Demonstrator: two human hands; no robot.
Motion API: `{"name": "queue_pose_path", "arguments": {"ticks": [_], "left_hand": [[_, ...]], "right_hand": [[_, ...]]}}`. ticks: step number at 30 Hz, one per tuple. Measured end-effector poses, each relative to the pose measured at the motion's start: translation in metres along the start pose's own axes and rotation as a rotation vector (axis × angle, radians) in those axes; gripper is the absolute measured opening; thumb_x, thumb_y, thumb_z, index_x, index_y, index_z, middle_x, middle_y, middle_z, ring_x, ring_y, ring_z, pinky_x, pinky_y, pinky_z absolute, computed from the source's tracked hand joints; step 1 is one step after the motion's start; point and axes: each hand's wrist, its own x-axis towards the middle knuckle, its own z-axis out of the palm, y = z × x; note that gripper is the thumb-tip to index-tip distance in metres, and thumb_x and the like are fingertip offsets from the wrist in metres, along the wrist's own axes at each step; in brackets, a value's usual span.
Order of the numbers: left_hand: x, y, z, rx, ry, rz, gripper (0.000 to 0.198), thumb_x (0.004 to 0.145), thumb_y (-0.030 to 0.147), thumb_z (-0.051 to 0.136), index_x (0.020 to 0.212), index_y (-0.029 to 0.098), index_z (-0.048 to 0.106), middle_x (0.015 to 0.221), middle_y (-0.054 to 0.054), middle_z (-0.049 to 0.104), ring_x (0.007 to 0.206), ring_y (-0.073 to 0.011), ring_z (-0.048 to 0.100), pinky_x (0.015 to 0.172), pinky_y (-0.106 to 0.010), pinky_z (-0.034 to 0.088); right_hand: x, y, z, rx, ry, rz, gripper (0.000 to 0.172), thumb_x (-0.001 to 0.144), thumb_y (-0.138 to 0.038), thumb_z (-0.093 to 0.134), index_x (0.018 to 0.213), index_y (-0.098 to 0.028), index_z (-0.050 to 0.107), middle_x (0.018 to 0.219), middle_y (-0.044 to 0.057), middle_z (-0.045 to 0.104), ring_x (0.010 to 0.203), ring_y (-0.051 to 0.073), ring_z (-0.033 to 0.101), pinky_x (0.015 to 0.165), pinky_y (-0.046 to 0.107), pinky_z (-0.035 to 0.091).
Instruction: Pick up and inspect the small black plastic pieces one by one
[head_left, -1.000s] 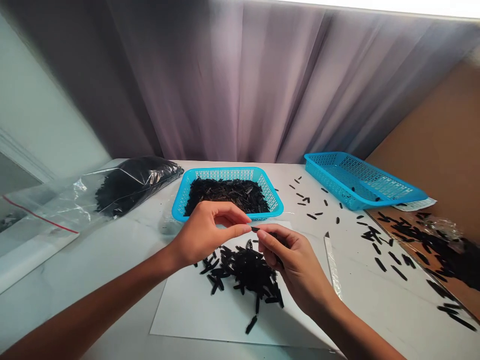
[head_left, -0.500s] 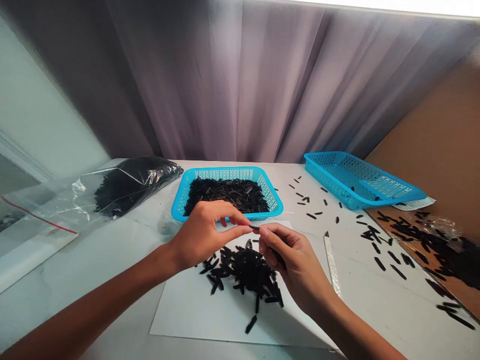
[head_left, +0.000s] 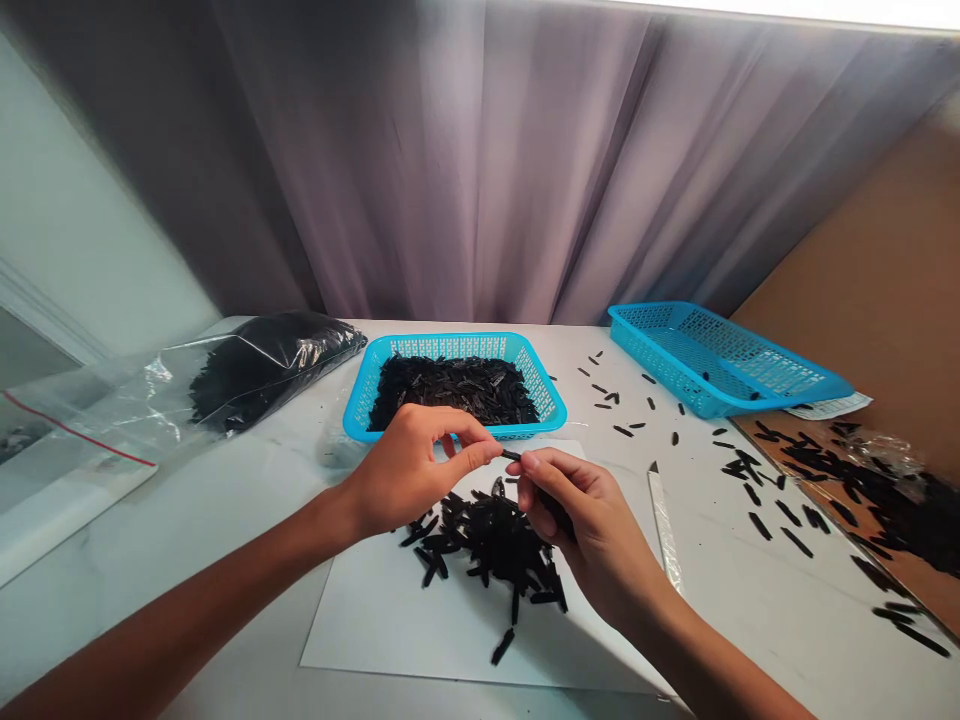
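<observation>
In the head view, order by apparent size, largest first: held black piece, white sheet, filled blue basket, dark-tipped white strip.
White sheet
Filled blue basket
Dark-tipped white strip
Held black piece, partly hidden

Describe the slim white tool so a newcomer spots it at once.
Find the white sheet bearing the heap of black pieces. Just beyond its right edge, right of the right hand, lies the slim tool. Unlike the short scattered pieces farther right, it is long and mostly white, dark only at its far tip.

Slim bare forearms (head_left: 225,585) taper toward slender bare fingers (head_left: 465,462).
</observation>
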Motion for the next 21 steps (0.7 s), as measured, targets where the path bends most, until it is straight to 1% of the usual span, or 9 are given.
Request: {"name": "queue_pose_path", "arguments": {"ticks": [3,6,8,10,12,15,17,19,21], "left_hand": [[0.002,-0.006,0.001,0.055,0.057,-0.016,0.018,0.091,0.027,0.064,0.077,0.020,0.073,0.080,0.001,0.075,0.077,-0.0142,0.067,0.072,-0.026,0.049],[0.007,-0.022,-0.001,0.182,0.245,-0.096,0.022,0.092,0.032,0.060,0.079,0.020,0.073,0.079,-0.001,0.075,0.073,-0.0166,0.066,0.070,-0.029,0.050],[0.011,-0.032,-0.003,0.249,0.354,-0.130,0.018,0.092,0.032,0.061,0.094,0.019,0.072,0.091,-0.005,0.074,0.085,-0.0209,0.066,0.078,-0.034,0.050],[0.011,-0.034,-0.004,0.282,0.403,-0.089,0.028,0.089,0.031,0.065,0.114,0.018,0.066,0.110,-0.008,0.070,0.104,-0.0250,0.061,0.090,-0.040,0.047],[0.007,-0.026,-0.001,0.277,0.323,0.054,0.032,0.088,0.031,0.067,0.118,0.019,0.063,0.117,-0.008,0.067,0.111,-0.0246,0.057,0.095,-0.040,0.045],[-0.004,-0.007,0.006,0.228,-0.071,0.302,0.028,0.085,0.032,0.073,0.109,0.021,0.067,0.107,-0.005,0.069,0.102,-0.0223,0.059,0.092,-0.036,0.046],[-0.009,-0.001,0.012,0.258,-0.234,0.384,0.029,0.082,0.031,0.076,0.108,0.019,0.068,0.105,-0.006,0.070,0.097,-0.0227,0.060,0.088,-0.036,0.047],[-0.011,-0.002,0.016,0.294,-0.266,0.414,0.021,0.085,0.024,0.073,0.105,0.017,0.069,0.105,-0.007,0.072,0.094,-0.0225,0.061,0.085,-0.036,0.047],[-0.011,-0.007,0.017,0.277,-0.220,0.411,0.012,0.089,0.016,0.066,0.100,0.017,0.070,0.100,-0.005,0.074,0.092,-0.0206,0.062,0.083,-0.034,0.047]], "right_hand": [[-0.001,-0.001,0.001,0.048,-0.008,0.037,0.033,0.085,-0.044,0.070,0.069,-0.015,0.071,0.065,0.001,0.058,0.047,0.006,0.031,0.047,0.026,0.014],[0.000,-0.002,0.001,0.225,-0.037,0.189,0.028,0.086,-0.040,0.069,0.083,-0.013,0.075,0.061,0.000,0.055,0.046,0.005,0.030,0.043,0.022,0.019],[0.001,-0.002,0.001,0.414,-0.010,0.341,0.029,0.086,-0.037,0.070,0.088,-0.010,0.076,0.064,0.001,0.056,0.048,0.005,0.034,0.042,0.018,0.027],[0.002,-0.002,0.001,0.572,0.052,0.474,0.032,0.086,-0.036,0.069,0.093,-0.005,0.076,0.072,0.006,0.061,0.054,0.007,0.046,0.046,0.016,0.039],[0.002,-0.003,0.002,0.639,0.105,0.544,0.035,0.088,-0.036,0.066,0.095,-0.003,0.076,0.081,0.012,0.065,0.066,0.012,0.057,0.058,0.018,0.049],[0.001,-0.005,0.004,0.623,0.098,0.523,0.035,0.090,-0.039,0.063,0.088,-0.007,0.076,0.085,0.013,0.067,0.075,0.017,0.062,0.066,0.023,0.053],[0.000,-0.006,0.004,0.609,0.025,0.481,0.032,0.088,-0.041,0.064,0.084,-0.011,0.076,0.081,0.010,0.066,0.072,0.016,0.061,0.062,0.023,0.051],[-0.001,-0.006,0.004,0.611,-0.056,0.454,0.030,0.087,-0.041,0.065,0.083,-0.013,0.076,0.079,0.007,0.065,0.069,0.015,0.059,0.061,0.023,0.050],[-0.001,-0.005,0.004,0.602,-0.075,0.442,0.029,0.087,-0.040,0.066,0.086,-0.013,0.077,0.082,0.007,0.067,0.071,0.015,0.060,0.065,0.024,0.052]]}}
